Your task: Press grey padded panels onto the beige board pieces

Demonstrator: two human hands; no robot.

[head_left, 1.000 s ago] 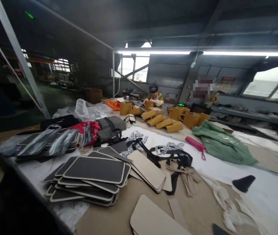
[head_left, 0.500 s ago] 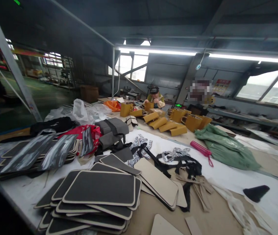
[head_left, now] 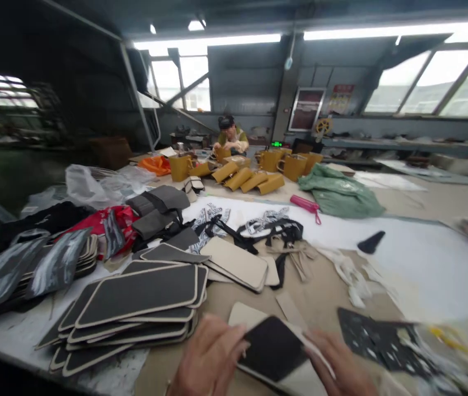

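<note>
At the bottom edge, my left hand (head_left: 209,355) and my right hand (head_left: 339,360) are on either side of a black panel (head_left: 275,347) with pale beige parts around it. My left fingers are bent together at its left edge. On the other side, my right fingers grip a pale edge; motion blurs both hands. A pale beige board (head_left: 244,312) shows just behind the panel. Left of my hands, a stack of dark grey panels with beige edging (head_left: 138,294) lies untidily. Beyond it are beige boards (head_left: 234,261).
Black and zebra-patterned straps (head_left: 258,225) lie mid-table. A pink pouch (head_left: 304,203), green bag (head_left: 339,190) and black piece (head_left: 370,242) are further right. A speckled black sheet (head_left: 376,338) is near my right hand. Across the table, a person (head_left: 230,137) sits among mustard-coloured pieces (head_left: 240,179).
The view has turned right and down. Both my hands have come into the picture at the bottom, on the black panel. The speckled black sheet now shows on the right.
</note>
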